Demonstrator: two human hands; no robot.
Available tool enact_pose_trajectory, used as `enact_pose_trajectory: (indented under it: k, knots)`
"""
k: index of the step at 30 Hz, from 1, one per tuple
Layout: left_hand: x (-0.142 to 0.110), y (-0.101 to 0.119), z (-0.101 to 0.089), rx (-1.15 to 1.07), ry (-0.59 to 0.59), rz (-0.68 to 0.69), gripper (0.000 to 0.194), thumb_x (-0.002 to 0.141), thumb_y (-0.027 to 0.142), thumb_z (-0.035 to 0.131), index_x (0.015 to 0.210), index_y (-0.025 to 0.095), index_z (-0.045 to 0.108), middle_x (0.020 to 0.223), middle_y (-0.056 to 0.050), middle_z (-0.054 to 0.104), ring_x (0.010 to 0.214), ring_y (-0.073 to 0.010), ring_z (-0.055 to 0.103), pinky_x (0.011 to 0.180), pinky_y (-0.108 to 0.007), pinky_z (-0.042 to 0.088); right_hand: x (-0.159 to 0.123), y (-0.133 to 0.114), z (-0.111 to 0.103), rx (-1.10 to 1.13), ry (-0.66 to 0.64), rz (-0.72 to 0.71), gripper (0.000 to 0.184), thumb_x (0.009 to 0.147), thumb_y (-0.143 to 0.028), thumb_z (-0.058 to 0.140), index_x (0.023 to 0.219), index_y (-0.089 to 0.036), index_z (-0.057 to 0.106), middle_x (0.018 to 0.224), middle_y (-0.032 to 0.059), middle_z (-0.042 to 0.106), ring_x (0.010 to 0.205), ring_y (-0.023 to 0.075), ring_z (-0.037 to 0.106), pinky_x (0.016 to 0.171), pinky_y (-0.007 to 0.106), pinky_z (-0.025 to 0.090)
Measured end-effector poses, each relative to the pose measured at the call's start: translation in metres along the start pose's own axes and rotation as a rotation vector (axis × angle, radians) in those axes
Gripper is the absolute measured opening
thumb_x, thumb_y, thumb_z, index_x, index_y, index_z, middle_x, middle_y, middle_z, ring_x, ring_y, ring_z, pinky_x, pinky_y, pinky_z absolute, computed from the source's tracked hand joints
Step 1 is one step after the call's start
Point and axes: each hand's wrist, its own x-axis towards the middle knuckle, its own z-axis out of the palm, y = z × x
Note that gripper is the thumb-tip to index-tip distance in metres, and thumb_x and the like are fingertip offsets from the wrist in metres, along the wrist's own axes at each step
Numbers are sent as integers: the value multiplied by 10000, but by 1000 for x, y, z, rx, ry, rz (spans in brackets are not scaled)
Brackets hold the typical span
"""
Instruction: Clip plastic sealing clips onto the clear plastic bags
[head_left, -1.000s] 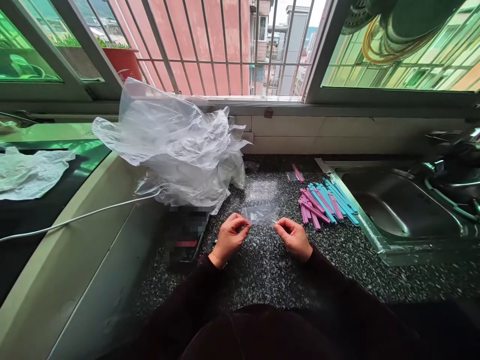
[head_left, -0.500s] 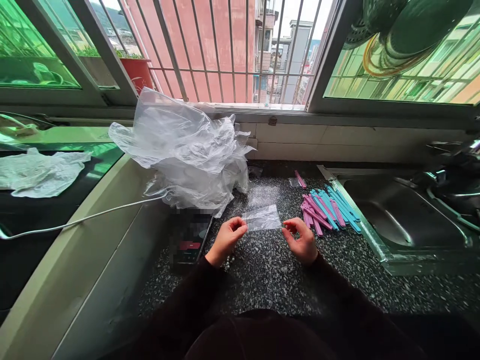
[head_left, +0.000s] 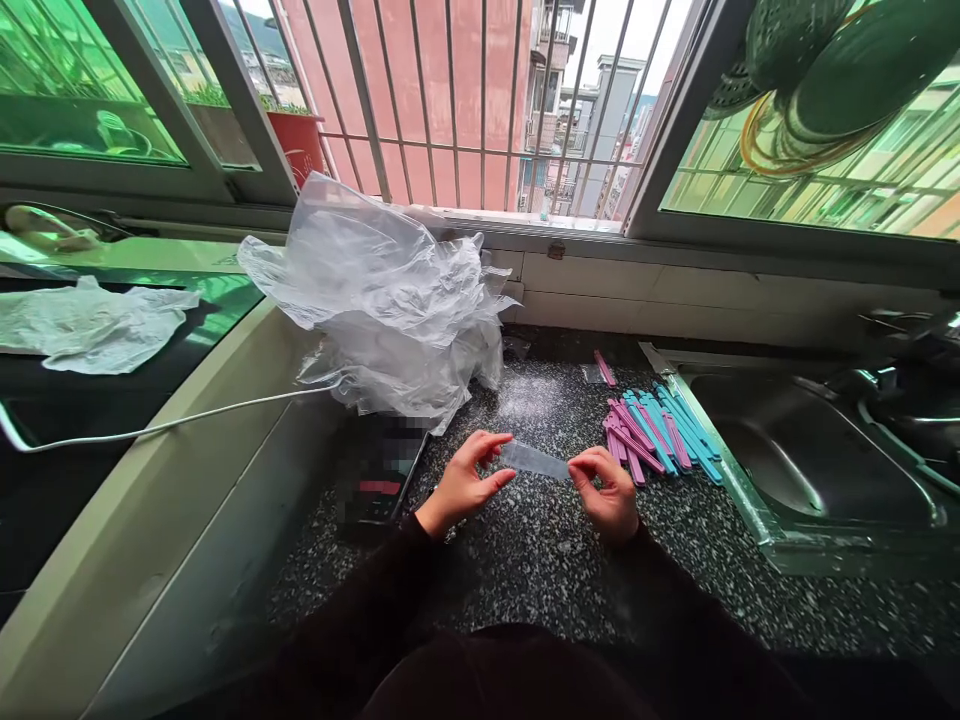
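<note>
A small clear plastic bag [head_left: 536, 460] hangs over the speckled dark countertop [head_left: 525, 570], seen nearly edge-on as a narrow strip. Its right end is pinched between thumb and fingers of my right hand [head_left: 606, 492]. At the bag's left end, my left hand [head_left: 471, 478] has its thumb and fingers spread apart, with the film's edge near the fingertips. Whether the fingers touch the film I cannot tell. Just right of my right hand lies a pile of flat pink strips [head_left: 634, 440] and blue strips [head_left: 679, 425].
A crumpled heap of clear plastic bags [head_left: 390, 300] stands at the back left. A phone [head_left: 386, 475] lies before it, with a white cable [head_left: 225, 412] nearby. One pink strip [head_left: 604, 367] lies apart on a small bag. The metal sink [head_left: 795, 440] is at right.
The small bag has turned from flat and wide to a narrow strip. My left hand has gone from pinching its left edge to spread fingers. The view has shifted slightly.
</note>
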Motion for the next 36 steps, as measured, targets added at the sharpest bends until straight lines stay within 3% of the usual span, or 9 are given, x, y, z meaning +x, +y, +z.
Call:
enact_pose_trajectory:
  k: [4,7,11,16,22,25,28,33,36]
  knots:
    - [0,-1,5,22,19,-23,165,757,307,580,768,154,639,732,-32,512,674,-132,475,608,-248,385,1,-2,-3,98,-79,169,150,800,-281,545,696,-183,587,679,27,548,634,139,519,557,254,423]
    - [1,-1,5,-45,63,-54,216,746,329,584,627,149,585,689,-23,504,665,-130,468,609,-247,376,1,-2,-3,147,-133,291,211,785,-380,549,737,-183,608,717,41,580,648,149,539,578,259,442]
    - [3,1,3,-177,121,-150,254,729,365,587,605,152,527,639,8,469,612,-108,427,586,-233,351,1,-1,-2,165,-250,382,285,757,-444,559,819,-176,632,743,45,606,634,146,542,574,254,444]
    - [3,-5,1,-268,206,-226,261,718,375,586,615,154,491,591,38,415,567,-89,365,546,-215,307,1,-1,3,110,-318,329,269,774,-376,538,602,-171,565,595,16,542,578,131,490,555,248,400]
    - [5,-13,0,-332,266,-280,289,678,413,590,598,158,481,543,50,398,530,-81,345,523,-213,290,0,-3,6,106,-410,239,278,791,-347,518,573,-175,529,585,15,534,583,129,486,566,249,401]
    - [6,-9,0,-329,184,-364,299,644,429,598,594,155,488,533,51,401,508,-75,335,506,-212,279,3,-1,0,129,-352,310,224,779,-381,529,705,-176,580,659,25,572,613,137,515,580,250,423]
    - [5,-2,3,-326,-26,-421,291,634,413,604,583,148,496,517,51,408,499,-71,336,499,-211,264,7,0,-6,131,-280,364,247,773,-409,523,794,-174,595,717,36,589,643,143,531,596,254,430]
    - [0,2,10,-246,-255,-430,271,638,392,618,583,140,536,526,39,456,516,-80,367,499,-211,272,6,-5,1,167,-621,400,209,728,-370,570,684,-169,608,621,12,587,582,126,498,554,242,398]
    - [-1,-1,13,-208,-272,-417,268,658,394,607,604,136,560,544,29,489,531,-89,400,515,-215,300,3,-7,7,179,-654,431,210,713,-350,579,623,-160,587,554,-11,548,523,102,454,512,226,369]
